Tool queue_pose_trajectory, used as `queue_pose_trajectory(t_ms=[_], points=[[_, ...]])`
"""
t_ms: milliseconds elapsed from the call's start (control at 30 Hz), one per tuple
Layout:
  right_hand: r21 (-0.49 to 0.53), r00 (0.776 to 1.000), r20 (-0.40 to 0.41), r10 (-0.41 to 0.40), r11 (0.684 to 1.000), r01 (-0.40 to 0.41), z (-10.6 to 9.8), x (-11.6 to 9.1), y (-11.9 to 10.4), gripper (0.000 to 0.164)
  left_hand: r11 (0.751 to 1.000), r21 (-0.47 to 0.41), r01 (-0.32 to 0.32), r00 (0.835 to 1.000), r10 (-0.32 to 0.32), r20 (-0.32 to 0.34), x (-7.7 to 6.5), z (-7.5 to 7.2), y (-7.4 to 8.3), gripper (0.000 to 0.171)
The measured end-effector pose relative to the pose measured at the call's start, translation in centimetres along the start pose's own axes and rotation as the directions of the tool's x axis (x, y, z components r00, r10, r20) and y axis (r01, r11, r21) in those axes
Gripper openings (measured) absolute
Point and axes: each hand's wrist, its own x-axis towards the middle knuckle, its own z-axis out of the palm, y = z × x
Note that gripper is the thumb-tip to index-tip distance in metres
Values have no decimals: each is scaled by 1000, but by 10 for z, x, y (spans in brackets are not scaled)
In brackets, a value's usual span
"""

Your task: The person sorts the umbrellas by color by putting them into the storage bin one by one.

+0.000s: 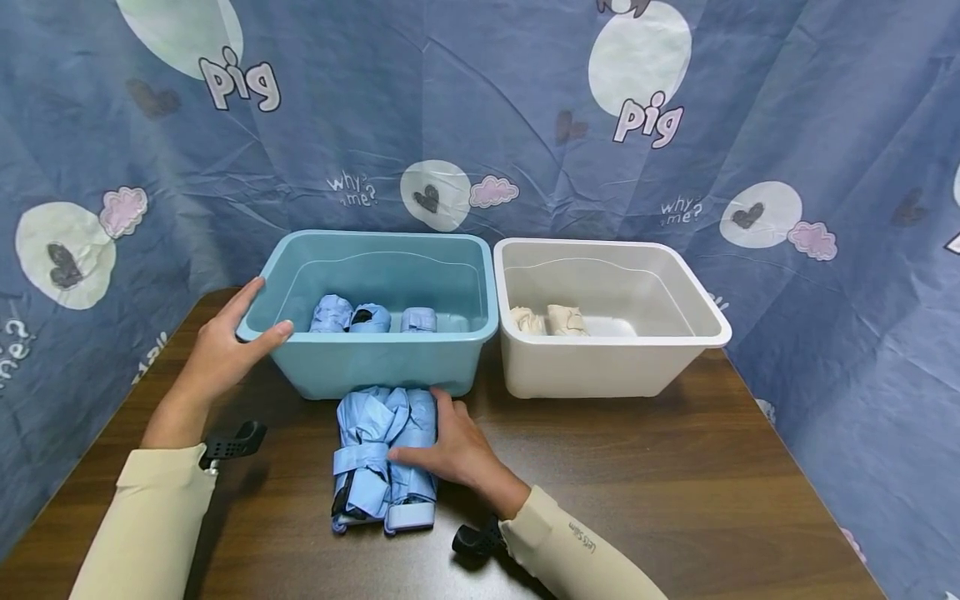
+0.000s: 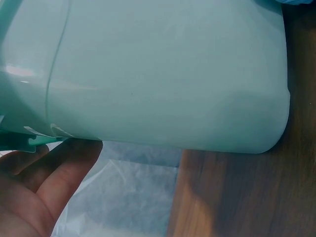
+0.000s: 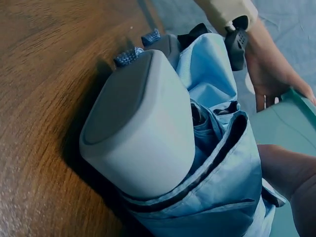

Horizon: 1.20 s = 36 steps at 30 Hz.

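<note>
Two folded light-blue umbrellas lie side by side on the table in front of the teal bin [image 1: 375, 358]. My right hand [image 1: 468, 446] grips the right umbrella [image 1: 411, 483], thumb across its top and fingers along its far right side. Touching its left side is the other umbrella [image 1: 365, 425], with a strap around it. In the right wrist view, the pale handle end [image 3: 168, 123] points toward the camera. My left hand [image 1: 221, 342] rests at the teal bin's front left corner, thumb over the front rim and straight fingers along the left side.
Inside the teal bin stand several blue bundles [image 1: 418, 320]. A white bin [image 1: 585, 367] beside it holds two beige bundles [image 1: 566, 320]. Both bins stand at the back of the brown wooden table [image 1: 637, 483], before a blue printed cloth [image 1: 480, 100].
</note>
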Motion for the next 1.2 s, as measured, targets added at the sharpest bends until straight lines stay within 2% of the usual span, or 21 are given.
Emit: queue_pose_trajectory(t_ms=[267,500,633,800,1200], points=[[29,1000,-14,-21,999,22,1,1,2,100,1000,2,-2,1000,2,1,1,1,-1,87],[203,996,45,-77,977,66,-3,2,18,99,1000,-4,-3,1000,3,6,1,2,-4,87],[341,990,91,-107,937,70,-8,1,25,93,1000,-7,-4,1000,5,8,2,2,-6,87],[506,976,174,-128,862,23,-13,3,33,86,1000,-11,-13,1000,13,2,2,2,-7,86],[664,954,272,-125,742,-92,-23,4,52,83,1000,-6,-20,1000,20,2,3,1,-11,86]])
